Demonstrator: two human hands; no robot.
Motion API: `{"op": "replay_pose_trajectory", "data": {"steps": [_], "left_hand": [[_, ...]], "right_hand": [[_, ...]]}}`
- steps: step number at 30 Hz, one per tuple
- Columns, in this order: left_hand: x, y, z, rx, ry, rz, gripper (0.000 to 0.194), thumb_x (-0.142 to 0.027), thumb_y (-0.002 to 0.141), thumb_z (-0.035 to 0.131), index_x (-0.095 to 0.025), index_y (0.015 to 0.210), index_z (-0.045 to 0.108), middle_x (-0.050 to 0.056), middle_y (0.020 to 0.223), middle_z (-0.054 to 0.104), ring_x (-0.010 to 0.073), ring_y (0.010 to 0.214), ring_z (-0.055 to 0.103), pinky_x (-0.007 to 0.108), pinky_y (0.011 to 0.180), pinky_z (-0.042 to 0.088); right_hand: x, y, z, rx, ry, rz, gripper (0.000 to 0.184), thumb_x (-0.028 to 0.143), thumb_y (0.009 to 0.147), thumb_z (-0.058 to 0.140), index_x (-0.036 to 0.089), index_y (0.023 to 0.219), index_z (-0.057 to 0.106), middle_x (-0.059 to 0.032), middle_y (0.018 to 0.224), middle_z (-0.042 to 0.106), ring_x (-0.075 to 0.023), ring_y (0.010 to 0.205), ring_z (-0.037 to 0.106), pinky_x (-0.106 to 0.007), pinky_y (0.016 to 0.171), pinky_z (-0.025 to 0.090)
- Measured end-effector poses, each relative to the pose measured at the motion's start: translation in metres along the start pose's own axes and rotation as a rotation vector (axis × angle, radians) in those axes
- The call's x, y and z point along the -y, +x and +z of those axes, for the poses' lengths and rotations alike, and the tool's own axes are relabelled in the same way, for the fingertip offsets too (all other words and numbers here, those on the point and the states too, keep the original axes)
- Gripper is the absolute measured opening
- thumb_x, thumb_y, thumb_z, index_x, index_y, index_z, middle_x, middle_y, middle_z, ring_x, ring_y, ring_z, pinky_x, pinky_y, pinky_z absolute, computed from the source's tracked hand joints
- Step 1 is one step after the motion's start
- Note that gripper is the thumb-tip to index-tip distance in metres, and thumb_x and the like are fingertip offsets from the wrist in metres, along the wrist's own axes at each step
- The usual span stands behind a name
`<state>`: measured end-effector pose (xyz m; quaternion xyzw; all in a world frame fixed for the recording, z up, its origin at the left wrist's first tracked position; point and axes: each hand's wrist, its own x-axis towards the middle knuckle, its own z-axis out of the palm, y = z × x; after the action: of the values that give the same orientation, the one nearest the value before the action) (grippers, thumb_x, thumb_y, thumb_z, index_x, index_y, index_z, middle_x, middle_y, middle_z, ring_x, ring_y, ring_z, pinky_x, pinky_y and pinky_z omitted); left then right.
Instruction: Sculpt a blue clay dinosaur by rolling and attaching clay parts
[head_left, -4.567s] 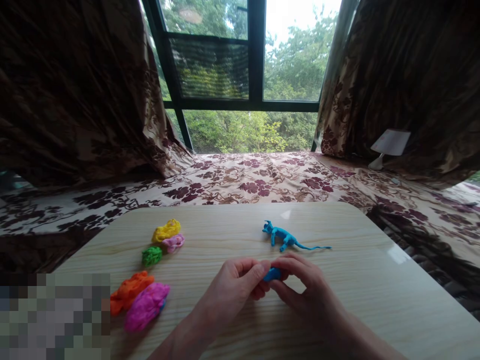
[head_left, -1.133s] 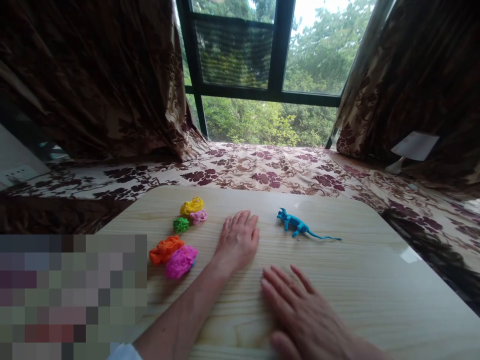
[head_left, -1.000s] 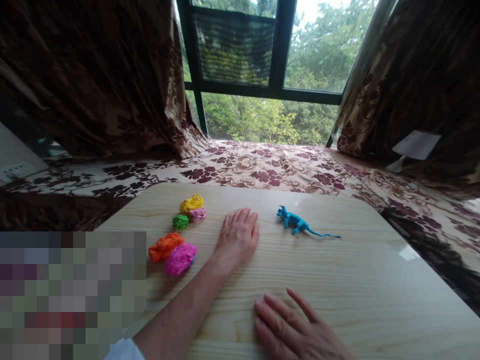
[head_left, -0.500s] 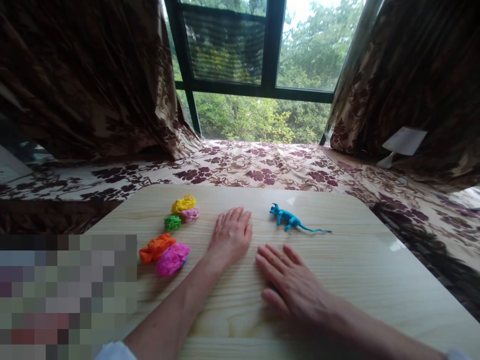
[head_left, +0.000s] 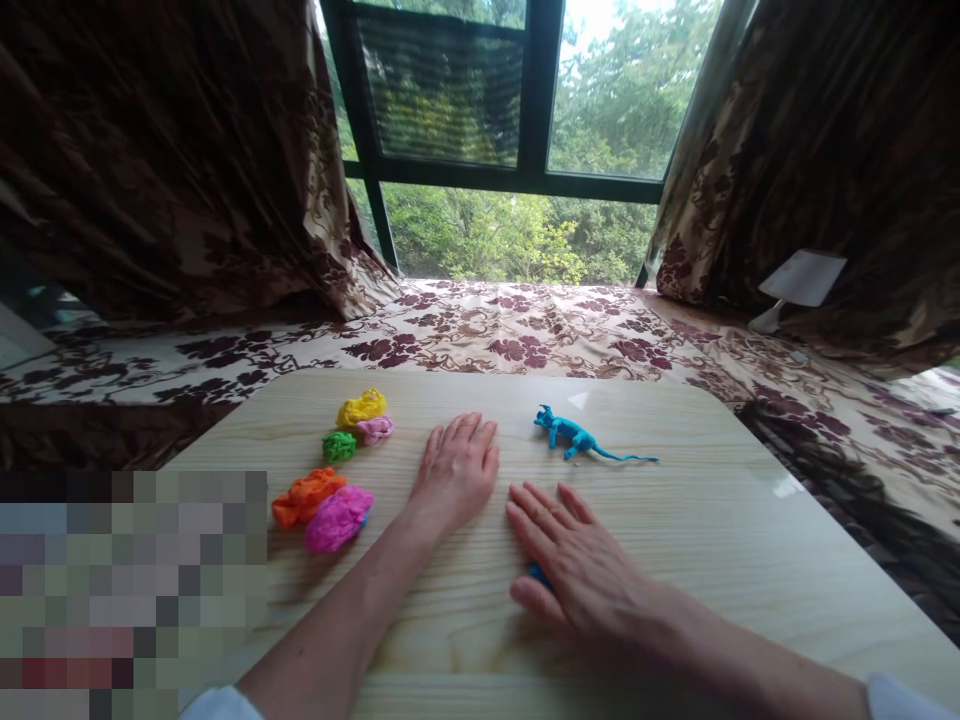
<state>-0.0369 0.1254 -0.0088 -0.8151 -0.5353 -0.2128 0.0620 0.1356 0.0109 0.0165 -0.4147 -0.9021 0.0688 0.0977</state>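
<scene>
My left hand (head_left: 459, 465) lies palm down on the table (head_left: 450, 620), its fingers stretched out. Closer to me, my right hand (head_left: 577, 555) is flat, fingers extended, over a small piece of blue modelling clay (head_left: 540, 574). Only a bit of that clay shows between thumb and palm; the rest is hidden. Beyond the right hand sits a blue clay animal figure (head_left: 568, 432) with legs and a long thin tail.
On the left are lumps of clay: yellow (head_left: 361, 408), light pink (head_left: 375, 430), green (head_left: 339, 446), orange (head_left: 307, 497) and bright pink (head_left: 339, 518). Past the table lies a floral cloth (head_left: 517, 330) below a window. A small white lamp (head_left: 802, 280) stands at right. The lower left is blurred out.
My right hand has shifted slightly, showing more of the blue clay under it. The left hand stays in place; the whole view has moved a little.
</scene>
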Motion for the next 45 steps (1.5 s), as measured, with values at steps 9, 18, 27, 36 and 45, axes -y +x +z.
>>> {"op": "replay_pose_trajectory", "data": {"steps": [9,18,27,36,45], "left_hand": [[0.003,0.002,0.000,-0.028,-0.079,-0.015,0.037,-0.031,0.085,0.038,-0.021,0.120,0.049,0.008,0.129,0.048,0.0219,0.121,0.039,0.041,0.103,0.026],[-0.035,-0.014,-0.043,0.119,-0.591,0.244,0.028,-0.032,0.084,0.045,-0.023,0.106,0.059,0.004,0.108,0.060,0.0176,0.105,0.051,0.033,0.095,0.037],[-0.047,-0.019,-0.043,0.172,-0.626,0.215,0.039,-0.027,0.074,0.059,-0.026,0.112,0.055,0.005,0.114,0.053,0.0213,0.108,0.046,0.037,0.095,0.037],[-0.044,-0.012,-0.056,0.381,-0.928,-0.054,0.025,-0.032,0.083,0.046,-0.025,0.100,0.063,-0.001,0.087,0.063,0.0146,0.083,0.056,0.025,0.075,0.042],[-0.050,-0.010,-0.061,0.528,-1.195,-0.155,0.028,-0.034,0.084,0.044,-0.020,0.095,0.065,0.000,0.084,0.064,0.0156,0.084,0.055,0.023,0.074,0.041]], "right_hand": [[0.004,0.002,-0.013,0.043,0.144,0.012,0.057,0.047,0.090,0.033,0.020,0.139,0.023,-0.0083,0.146,0.018,-0.0235,0.134,0.014,-0.047,0.109,0.009],[-0.048,-0.030,-0.051,-0.111,0.226,0.284,0.023,0.032,0.084,0.051,0.023,0.105,0.058,-0.0053,0.105,0.059,-0.0187,0.095,0.054,-0.032,0.085,0.042],[-0.048,-0.001,-0.048,-0.120,0.246,0.231,0.008,0.019,0.078,0.055,0.020,0.082,0.062,-0.0002,0.075,0.060,-0.0123,0.066,0.053,-0.023,0.058,0.040],[-0.052,0.013,-0.020,-0.412,0.479,0.171,0.028,0.013,0.075,0.058,0.021,0.101,0.056,-0.0003,0.084,0.061,-0.0126,0.075,0.056,-0.025,0.069,0.043],[-0.047,0.015,-0.023,-0.450,0.472,0.100,0.013,0.019,0.082,0.054,0.021,0.094,0.058,-0.0023,0.082,0.059,-0.0128,0.073,0.054,-0.025,0.065,0.043]]}}
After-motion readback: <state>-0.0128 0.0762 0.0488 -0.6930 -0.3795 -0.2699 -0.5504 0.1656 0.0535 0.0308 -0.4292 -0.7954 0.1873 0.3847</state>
